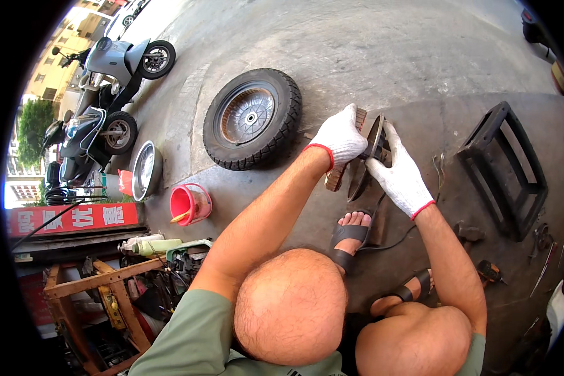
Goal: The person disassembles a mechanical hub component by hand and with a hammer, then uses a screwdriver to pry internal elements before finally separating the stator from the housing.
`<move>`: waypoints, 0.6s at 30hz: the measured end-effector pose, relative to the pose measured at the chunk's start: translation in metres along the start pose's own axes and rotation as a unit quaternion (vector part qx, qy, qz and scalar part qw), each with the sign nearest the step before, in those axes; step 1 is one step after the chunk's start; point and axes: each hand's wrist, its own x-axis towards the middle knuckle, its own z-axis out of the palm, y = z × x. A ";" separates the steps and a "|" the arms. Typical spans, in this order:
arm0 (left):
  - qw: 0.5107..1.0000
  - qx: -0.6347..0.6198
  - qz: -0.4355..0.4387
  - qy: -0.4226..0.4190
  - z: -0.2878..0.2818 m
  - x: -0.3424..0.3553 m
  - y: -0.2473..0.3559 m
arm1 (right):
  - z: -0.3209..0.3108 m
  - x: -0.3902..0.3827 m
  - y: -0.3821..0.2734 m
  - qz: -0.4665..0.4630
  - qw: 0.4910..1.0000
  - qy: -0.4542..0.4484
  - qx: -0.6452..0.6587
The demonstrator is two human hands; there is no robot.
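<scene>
Both my hands wear white knit gloves with red cuffs. They hold a hub motor's stator point(334, 178), seen nearly edge-on, with copper-brown windings round its rim. My left hand point(341, 136) grips the winding side. On the other side my right hand point(400, 172) has its thumb and fingers about a dark round cover plate point(358, 182) at the stator's centre. The fingertips are partly hidden behind the parts. A black cable point(398, 243) runs along the floor below them. Left of the stator a scooter wheel point(287, 128) lies flat, its hub open and hollow.
A black metal frame point(501, 207) stands at right, near a hammer point(469, 233), pliers point(540, 240) and thin tools. At left are a red bucket point(200, 207), a metal basin point(154, 177), parked scooters point(113, 59) and a wooden rack point(106, 279). My sandalled foot point(351, 233) is below the stator.
</scene>
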 end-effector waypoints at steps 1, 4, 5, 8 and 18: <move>0.999 0.028 0.002 -0.020 -0.005 0.002 0.003 | 0.000 -0.001 0.000 0.013 1.000 -0.005 0.003; 0.996 0.066 0.016 -0.060 -0.016 0.001 0.005 | 0.001 -0.006 -0.001 0.021 1.000 -0.003 0.001; 0.996 0.057 0.021 -0.062 -0.018 0.000 0.005 | 0.002 -0.008 -0.001 0.009 1.000 0.002 0.004; 0.998 0.038 -0.013 -0.046 -0.014 -0.010 0.001 | 0.006 -0.013 0.000 -0.016 0.999 0.026 -0.012; 0.987 0.027 -0.001 0.156 0.037 -0.031 -0.017 | 0.013 -0.023 0.007 -0.049 0.997 0.045 -0.038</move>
